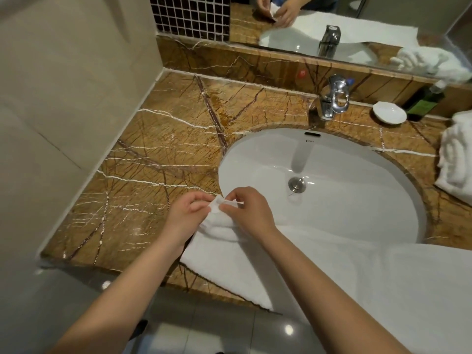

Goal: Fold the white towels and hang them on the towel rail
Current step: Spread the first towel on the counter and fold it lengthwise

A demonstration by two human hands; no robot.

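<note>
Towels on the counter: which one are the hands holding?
The spread towel draped over the near edge of the sink: left hand and right hand pinch its corner. The bunched towel at the right end of the counter lies untouched.

A white sink [357, 205] sits mid-frame in a brown marble counter [158, 154]; chrome faucet [333, 98], white dish [389, 112] and green bottle [426, 101] stand upper right.

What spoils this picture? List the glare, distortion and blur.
Head view: fisheye bends the brown marble countertop edge and wall lines; head view: lamp glare spots the glossy grey floor tiles and the chrome tap; head view: the white terry towel looks washed out, nearly textureless.
</note>
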